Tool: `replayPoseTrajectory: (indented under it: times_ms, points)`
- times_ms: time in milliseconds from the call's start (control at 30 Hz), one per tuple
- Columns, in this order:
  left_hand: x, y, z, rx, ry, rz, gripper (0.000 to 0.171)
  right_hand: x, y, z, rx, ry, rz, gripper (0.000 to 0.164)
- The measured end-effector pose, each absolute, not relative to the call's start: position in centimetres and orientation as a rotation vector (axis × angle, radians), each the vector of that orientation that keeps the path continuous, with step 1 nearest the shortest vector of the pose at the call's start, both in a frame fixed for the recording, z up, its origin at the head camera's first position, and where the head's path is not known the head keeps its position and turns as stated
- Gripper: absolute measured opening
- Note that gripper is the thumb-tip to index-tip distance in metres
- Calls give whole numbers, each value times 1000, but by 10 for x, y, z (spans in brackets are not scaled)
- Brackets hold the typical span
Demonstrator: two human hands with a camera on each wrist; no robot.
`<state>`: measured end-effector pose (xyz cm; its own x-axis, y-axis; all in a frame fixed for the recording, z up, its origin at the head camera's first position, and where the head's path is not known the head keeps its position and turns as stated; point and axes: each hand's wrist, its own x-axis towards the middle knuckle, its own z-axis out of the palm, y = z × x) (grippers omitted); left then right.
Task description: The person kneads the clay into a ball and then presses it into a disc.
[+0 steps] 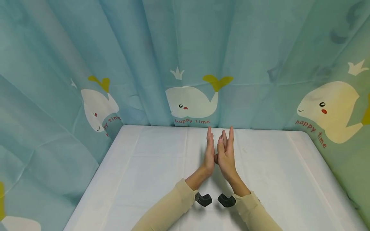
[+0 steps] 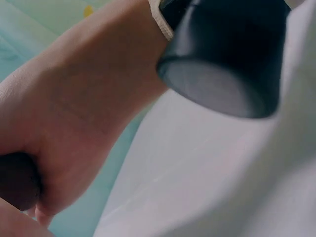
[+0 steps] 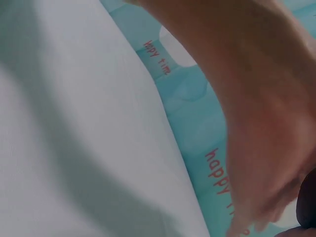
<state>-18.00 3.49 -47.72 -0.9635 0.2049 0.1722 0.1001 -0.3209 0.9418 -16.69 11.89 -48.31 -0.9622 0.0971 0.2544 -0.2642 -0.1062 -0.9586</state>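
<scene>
Nearest the viewer, 2 beige sleeves [image 1: 170,208] are seen, each wrist fitted with a black wrist camera [image 1: 203,199]. Beyond them, the left hand [image 1: 209,157] and the right hand [image 1: 225,156] are raised edge-on above the white table [image 1: 138,166], palms turned toward each other. Contact is observed at the heels of the palms; the fingertips are held slightly apart. The fingers of both hands are extended straight and nothing is held in either. In both wrist views only a blurred palm and tablecloth are shown. Behind the table, a blue curtain [image 1: 260,48] printed with white whales [image 1: 192,102] and the words "happy time" is hung.
</scene>
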Motion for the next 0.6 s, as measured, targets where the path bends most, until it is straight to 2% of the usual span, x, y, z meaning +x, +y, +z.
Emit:
replayPoseTrajectory:
  times_ms: [333, 600]
  points:
    - [-188, 19, -487, 567, 1999, 2313, 62, -171, 140, -481, 149, -1976, 2161, 66]
    - [-196, -3, -492, 548, 2321, 2084, 76, -174, 157, -478, 133, -2030, 2104, 67]
